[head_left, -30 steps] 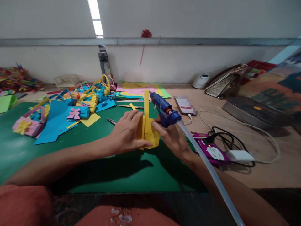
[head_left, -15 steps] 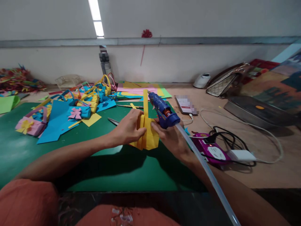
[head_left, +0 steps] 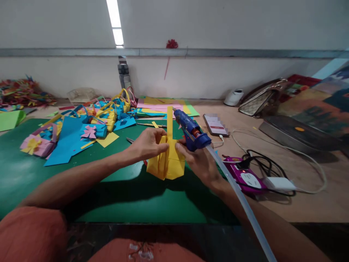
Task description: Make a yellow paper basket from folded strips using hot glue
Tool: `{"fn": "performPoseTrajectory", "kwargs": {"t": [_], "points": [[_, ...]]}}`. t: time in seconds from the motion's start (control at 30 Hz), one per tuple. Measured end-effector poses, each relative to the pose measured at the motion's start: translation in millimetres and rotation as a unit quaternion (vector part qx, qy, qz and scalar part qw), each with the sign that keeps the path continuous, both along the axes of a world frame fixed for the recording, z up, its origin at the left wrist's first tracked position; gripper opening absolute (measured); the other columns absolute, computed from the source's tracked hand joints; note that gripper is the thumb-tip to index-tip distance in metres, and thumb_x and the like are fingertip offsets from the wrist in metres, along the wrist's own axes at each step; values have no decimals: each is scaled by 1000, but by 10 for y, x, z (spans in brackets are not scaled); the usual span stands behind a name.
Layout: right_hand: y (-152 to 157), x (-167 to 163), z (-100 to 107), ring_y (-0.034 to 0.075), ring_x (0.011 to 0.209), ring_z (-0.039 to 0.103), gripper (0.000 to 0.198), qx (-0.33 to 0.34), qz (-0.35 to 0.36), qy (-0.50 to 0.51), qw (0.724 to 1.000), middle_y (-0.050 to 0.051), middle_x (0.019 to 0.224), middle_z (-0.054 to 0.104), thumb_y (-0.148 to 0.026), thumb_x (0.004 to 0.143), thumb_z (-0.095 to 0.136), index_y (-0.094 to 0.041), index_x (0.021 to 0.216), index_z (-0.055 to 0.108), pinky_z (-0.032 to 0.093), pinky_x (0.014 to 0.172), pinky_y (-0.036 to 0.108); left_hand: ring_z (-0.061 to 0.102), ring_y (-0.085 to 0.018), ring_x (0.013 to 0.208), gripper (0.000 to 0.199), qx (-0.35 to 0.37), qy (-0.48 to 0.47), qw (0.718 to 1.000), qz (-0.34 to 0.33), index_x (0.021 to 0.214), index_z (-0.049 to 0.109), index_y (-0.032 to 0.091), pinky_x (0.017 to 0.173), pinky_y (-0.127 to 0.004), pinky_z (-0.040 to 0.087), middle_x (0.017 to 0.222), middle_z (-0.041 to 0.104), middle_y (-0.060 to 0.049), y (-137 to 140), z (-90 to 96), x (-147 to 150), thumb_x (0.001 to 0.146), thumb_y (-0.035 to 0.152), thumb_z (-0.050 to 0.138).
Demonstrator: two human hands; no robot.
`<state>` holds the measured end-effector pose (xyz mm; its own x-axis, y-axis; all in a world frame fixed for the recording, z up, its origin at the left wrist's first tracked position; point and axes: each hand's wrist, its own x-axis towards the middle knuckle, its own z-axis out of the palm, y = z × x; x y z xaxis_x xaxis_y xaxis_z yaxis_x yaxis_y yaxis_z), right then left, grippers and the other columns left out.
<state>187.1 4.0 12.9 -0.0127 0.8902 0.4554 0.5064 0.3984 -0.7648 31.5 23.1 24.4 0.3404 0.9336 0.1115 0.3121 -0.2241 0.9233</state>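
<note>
A folded yellow paper basket with a tall upright strip is held above the green mat. My left hand pinches its left side between thumb and fingers. My right hand grips a blue glue gun, its nozzle pointing up and away beside the strip. The thumb of that same hand also presses the basket's right edge. A long clear glue stick trails out of the gun's back toward me. Behind the left hand lie scissors, mostly hidden.
Finished paper baskets and blue paper lie on the green mat to the left. Coloured sheets are stacked at the back. On the right are a phone, a purple power strip with cables, and a dark case.
The yellow basket has tilted, so more of its left folds and underside show. Both hands keep their hold. The whole view has shifted slightly downward.
</note>
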Motion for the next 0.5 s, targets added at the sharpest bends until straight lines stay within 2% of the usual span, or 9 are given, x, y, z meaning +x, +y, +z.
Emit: {"fn": "performPoseTrajectory", "kwargs": {"t": [0.13,0.27,0.37,0.5], "points": [[-64,76,79,19,72,62,24,-41,-7,12,999,6,81,65,-41,73,56,-18,80,58,51,65,30,40,-5,47,16,20,20,999,26,79,59,12,44,-16,28,51,45,9,30,-18,-18,63,13,59],[-141,205,151,21,80,63,27,-33,5,20,999,5,88,65,-42,71,60,-21,88,57,52,70,33,43,-5,50,17,10,8,999,37,78,61,12,46,-17,31,55,50,7,87,-36,-46,62,17,64],[-221,310,163,20,78,63,28,-57,41,27,997,3,92,64,-40,71,62,-24,95,58,52,67,33,46,-6,53,17,9,-11,999,44,75,63,12,49,-18,35,59,54,5,147,-76,-77,60,18,67],[-320,429,157,17,61,60,29,-106,85,21,991,-1,86,65,-42,68,66,-29,94,60,51,55,30,50,-7,55,17,-32,-64,996,45,72,63,12,52,-19,39,63,58,4,211,-131,-95,57,16,70]]}}
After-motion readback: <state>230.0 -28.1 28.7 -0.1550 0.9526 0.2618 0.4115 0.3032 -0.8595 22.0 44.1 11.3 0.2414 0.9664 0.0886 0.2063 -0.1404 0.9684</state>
